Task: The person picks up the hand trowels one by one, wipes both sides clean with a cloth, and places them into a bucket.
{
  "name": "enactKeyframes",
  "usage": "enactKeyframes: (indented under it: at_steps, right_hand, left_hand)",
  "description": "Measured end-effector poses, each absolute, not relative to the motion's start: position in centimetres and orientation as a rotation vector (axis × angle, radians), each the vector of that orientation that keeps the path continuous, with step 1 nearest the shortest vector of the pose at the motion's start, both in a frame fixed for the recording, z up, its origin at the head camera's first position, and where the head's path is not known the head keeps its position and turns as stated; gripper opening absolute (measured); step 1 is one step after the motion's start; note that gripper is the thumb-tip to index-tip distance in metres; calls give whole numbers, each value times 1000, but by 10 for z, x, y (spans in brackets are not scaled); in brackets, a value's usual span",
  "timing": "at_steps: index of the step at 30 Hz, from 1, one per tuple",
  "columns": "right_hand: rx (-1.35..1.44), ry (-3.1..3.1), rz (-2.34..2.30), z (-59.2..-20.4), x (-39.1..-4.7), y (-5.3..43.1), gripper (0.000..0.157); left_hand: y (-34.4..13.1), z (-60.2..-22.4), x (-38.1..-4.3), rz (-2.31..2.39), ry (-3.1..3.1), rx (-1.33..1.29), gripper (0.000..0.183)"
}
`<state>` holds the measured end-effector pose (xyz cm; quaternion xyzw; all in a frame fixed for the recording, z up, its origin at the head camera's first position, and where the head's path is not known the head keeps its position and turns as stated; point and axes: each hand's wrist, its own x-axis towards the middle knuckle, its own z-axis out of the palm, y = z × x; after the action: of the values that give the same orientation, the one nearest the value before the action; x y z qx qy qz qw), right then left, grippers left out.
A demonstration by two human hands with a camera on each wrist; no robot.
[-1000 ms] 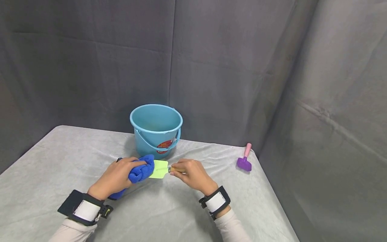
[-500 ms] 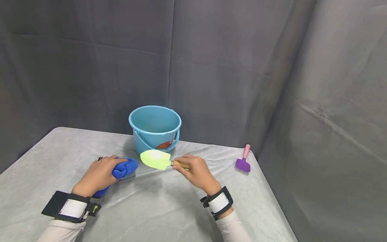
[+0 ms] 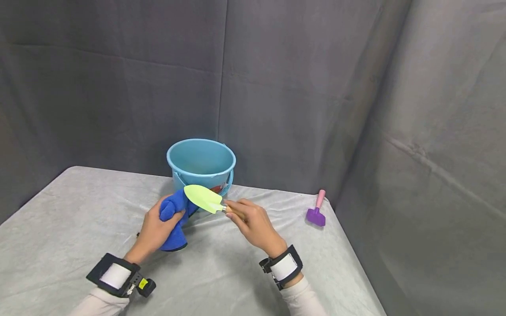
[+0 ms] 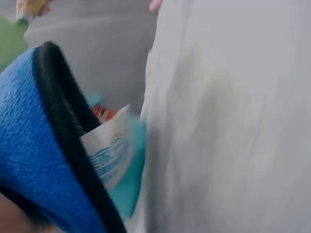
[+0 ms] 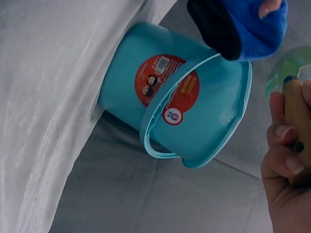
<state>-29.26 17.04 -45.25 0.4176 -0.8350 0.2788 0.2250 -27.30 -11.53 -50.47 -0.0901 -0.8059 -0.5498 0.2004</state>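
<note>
My left hand (image 3: 155, 228) grips a bunched blue cloth (image 3: 173, 240) with a dark border, and part of the cloth hangs down below the fingers. In my right hand (image 3: 257, 224) is a garden trowel (image 3: 202, 197) with a light green blade, held by its wooden handle (image 5: 295, 114). The blade points left, raised above the table, and its tip overlaps the cloth in the head view. Whether cloth and blade touch I cannot tell. Up close in the left wrist view, the cloth (image 4: 29, 131) covers most of the left hand.
Behind both hands stands a light blue bucket (image 3: 200, 179) with a red label and a lowered handle (image 5: 167, 92). A small purple shovel (image 3: 316, 216) with a pink handle lies by the table's right edge. Grey curtains (image 3: 296, 87) close off the back and right.
The cloth first lay over the blade, then my left hand drew it left; now hand and cloth are back right beside the blade. The trowel has turned in my right hand and its tip rose.
</note>
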Motion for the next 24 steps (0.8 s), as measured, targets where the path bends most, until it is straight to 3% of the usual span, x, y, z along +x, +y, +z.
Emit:
enactKeyframes:
  at_steps: [9, 14, 24]
  right_hand:
    - [1225, -2309, 798, -461, -287, 157, 37]
    - [1286, -2282, 818, -466, -286, 150, 38]
    - [1292, -2372, 908, -475, -285, 143, 39]
  left_hand:
    - [-87, -494, -254, -2153, -2081, 12, 49]
    - [-74, -491, -245, -2527, -1745, -16, 33]
    - [-63, -497, -241, -2761, -1511, -124, 34]
